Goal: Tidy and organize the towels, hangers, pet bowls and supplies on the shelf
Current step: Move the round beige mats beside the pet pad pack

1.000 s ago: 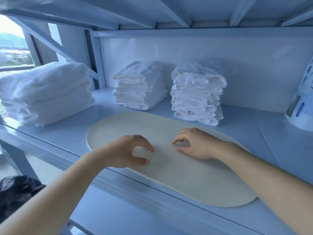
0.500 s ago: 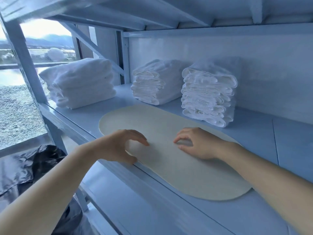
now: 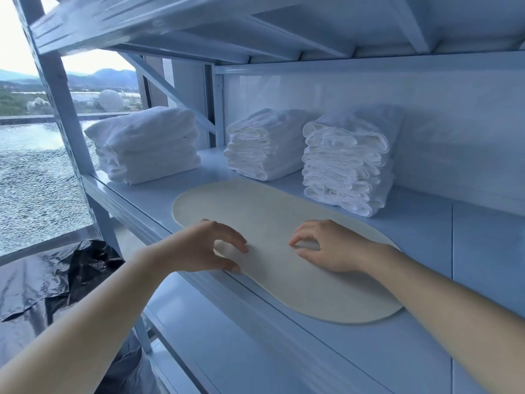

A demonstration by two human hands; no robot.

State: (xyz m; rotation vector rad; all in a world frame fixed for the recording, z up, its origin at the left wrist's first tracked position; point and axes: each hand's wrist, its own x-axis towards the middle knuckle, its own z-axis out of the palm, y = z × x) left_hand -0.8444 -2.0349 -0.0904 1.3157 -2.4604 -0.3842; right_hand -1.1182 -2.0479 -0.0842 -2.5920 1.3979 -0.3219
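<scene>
A flat cream oval mat (image 3: pixel 270 220) lies on the pale blue shelf board (image 3: pixel 426 234), running from the left middle to the front right. My left hand (image 3: pixel 204 247) hovers at the mat's front edge, fingers loosely curled, thumb near the rim. My right hand (image 3: pixel 329 245) rests on the mat's middle with its fingertips touching the surface. Behind the mat stand three stacks of folded white towels: a thick stack (image 3: pixel 147 145) at the left end, a middle stack (image 3: pixel 261 143), and a taller stack (image 3: pixel 346 160) to the right.
The shelf above (image 3: pixel 255 27) hangs low over the towels. A white back panel (image 3: pixel 440 115) closes the rear. Left of the upright post (image 3: pixel 65 115) is a window. Black plastic sheeting (image 3: pixel 56 277) lies on the floor below. A lower shelf (image 3: pixel 227 351) shows beneath.
The view has swung left, so the white bottle at the right edge has left the frame. Both hands stay on the mat; the left hand has shifted toward its front edge.
</scene>
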